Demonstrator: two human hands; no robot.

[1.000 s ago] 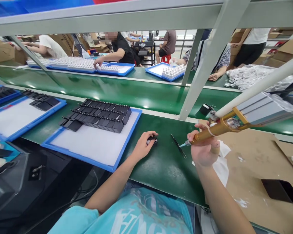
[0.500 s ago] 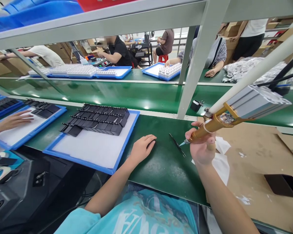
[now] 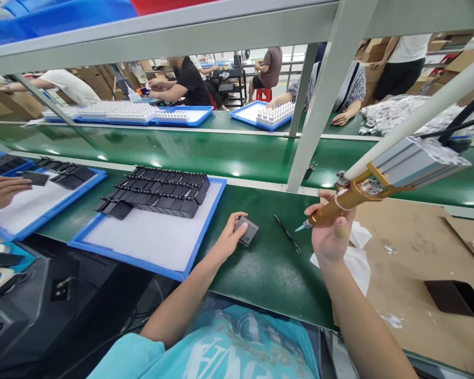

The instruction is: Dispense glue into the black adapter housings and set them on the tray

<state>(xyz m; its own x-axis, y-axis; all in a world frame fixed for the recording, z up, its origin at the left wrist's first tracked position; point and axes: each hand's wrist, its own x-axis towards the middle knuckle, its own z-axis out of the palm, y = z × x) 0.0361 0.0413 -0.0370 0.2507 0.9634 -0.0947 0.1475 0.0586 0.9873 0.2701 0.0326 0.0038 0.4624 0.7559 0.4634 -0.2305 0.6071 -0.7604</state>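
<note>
My left hand (image 3: 231,237) grips a small black power adapter (image 3: 246,230) by its side, just over the green bench. Wrapped round the gold barrel of a glue dispenser (image 3: 328,211), my right hand (image 3: 334,239) holds it tilted, its pale blue nozzle (image 3: 301,227) pointing down and left. A pair of black tweezers (image 3: 287,233) lies on the bench between my hands. Left of my left hand, a blue-rimmed tray (image 3: 184,269) bears rows of black adapters (image 3: 161,190), pins upward.
A co-worker's hand (image 3: 3,192) holds a black piece over another tray (image 3: 26,230) at left. Brown cardboard (image 3: 403,252) with white tissue (image 3: 359,266) and a black open case (image 3: 456,297) lies at right. A grey post (image 3: 314,100) rises behind the bench.
The adapter in my left hand has come into view as the hand turned. My right hand and the dispenser shifted slightly right. The co-worker's hand drew left with a black piece.
</note>
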